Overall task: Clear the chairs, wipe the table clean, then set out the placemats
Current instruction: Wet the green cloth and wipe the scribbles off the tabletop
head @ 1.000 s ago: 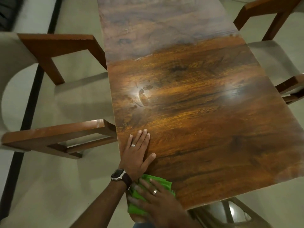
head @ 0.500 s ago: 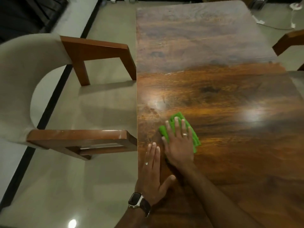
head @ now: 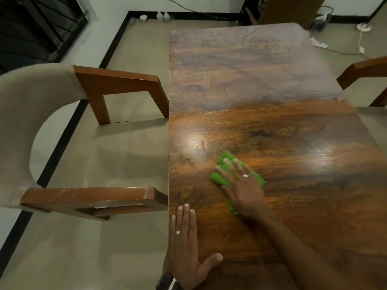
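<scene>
The right hand (head: 244, 189) lies flat on a green cloth (head: 222, 164), fingers straight and spread, pressing it onto the table (head: 272, 126) rather than gripping it; a spread palm puts weight over more of the cloth, which suits wiping. The cloth sits toward the table's left edge, a little in from it, with a pale smeared patch (head: 195, 144) just beyond its far corner (likely the reason the hand works here).

The left hand (head: 186, 245) is also open, fingers together and straight, thumb out, palm down right at the table's left edge near the near end. It holds nothing. I judge it is there as a brace, steadying the person as they lean forward to reach across.

A cushioned chair (head: 52, 132) with wooden arms stands against the left edge, its seat bare, and part of another chair (head: 364, 70) shows at the right edge. So the chairs look cleared and the wiping is the step in hand. The far half of the table looks duller and greyer than the near half, so I would say it is not yet wiped. No placemats are in view.
</scene>
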